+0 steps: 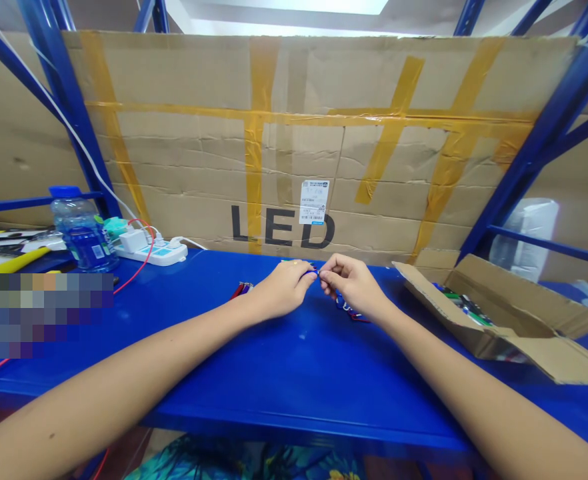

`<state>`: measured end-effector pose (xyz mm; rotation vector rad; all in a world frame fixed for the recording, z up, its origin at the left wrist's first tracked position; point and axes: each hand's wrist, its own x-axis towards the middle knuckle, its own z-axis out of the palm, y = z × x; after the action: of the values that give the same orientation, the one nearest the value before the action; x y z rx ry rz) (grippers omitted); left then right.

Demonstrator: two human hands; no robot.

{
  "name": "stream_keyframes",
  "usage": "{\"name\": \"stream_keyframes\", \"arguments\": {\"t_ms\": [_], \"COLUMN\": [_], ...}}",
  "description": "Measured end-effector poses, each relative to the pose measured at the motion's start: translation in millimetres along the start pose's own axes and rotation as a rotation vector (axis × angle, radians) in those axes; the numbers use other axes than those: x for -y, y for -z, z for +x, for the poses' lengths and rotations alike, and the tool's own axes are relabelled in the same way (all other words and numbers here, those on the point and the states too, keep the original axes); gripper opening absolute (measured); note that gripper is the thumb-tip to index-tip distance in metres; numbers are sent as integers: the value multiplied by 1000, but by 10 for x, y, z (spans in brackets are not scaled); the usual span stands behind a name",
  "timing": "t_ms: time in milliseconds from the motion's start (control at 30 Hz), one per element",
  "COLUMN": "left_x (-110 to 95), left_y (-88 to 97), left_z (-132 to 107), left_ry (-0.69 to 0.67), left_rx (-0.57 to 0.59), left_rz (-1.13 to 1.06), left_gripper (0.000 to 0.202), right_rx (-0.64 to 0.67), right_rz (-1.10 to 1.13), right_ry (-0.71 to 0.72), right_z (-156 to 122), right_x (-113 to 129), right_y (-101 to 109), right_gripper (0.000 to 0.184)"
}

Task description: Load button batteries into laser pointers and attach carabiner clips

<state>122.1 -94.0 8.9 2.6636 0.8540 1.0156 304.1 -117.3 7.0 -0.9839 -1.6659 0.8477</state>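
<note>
My left hand (281,288) and my right hand (353,283) meet above the middle of the blue shelf top (294,380), fingertips pinched together on a small part with thin blue and red wires (317,272). More of the wires (349,312) hang under my right hand onto the shelf. What the small part is I cannot make out. A few red-ended wires (241,289) lie just left of my left hand.
A taped cardboard wall marked LED (294,153) stands behind. At the left are a water bottle (83,233), a white power strip (154,251) with a red cable (139,267). An open cardboard box (504,313) with small parts sits at the right. Blue rack posts (539,147) frame the sides.
</note>
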Motion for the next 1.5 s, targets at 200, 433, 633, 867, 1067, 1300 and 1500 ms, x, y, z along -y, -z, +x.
{"name": "stream_keyframes", "arguments": {"t_ms": [200, 433, 633, 867, 1067, 1300, 1500], "left_x": [-25, -30, -31, -21, -48, 7, 6], "left_y": [65, 163, 133, 67, 93, 44, 17], "left_z": [17, 36, 49, -16, 24, -2, -44], "left_ry": [125, 493, 345, -54, -45, -62, -133], "left_rx": [169, 518, 358, -3, 87, 81, 25], "left_rz": [-348, -1166, -919, -61, 88, 115, 209], "left_gripper": [25, 21, 23, 10, 32, 21, 19], "right_rx": [27, 112, 109, 126, 57, 71, 115], "right_rz": [-273, -227, -162, -60, -73, -83, 76], "right_ry": [227, 255, 124, -103, -41, -109, -167], "right_z": [-42, -63, -68, -59, -39, -30, -19], "right_x": [86, 193, 193, 176, 146, 50, 16], "right_y": [16, 60, 48, -31, -25, -32, -33], "right_gripper": [11, 9, 14, 28, 26, 22, 30]}}
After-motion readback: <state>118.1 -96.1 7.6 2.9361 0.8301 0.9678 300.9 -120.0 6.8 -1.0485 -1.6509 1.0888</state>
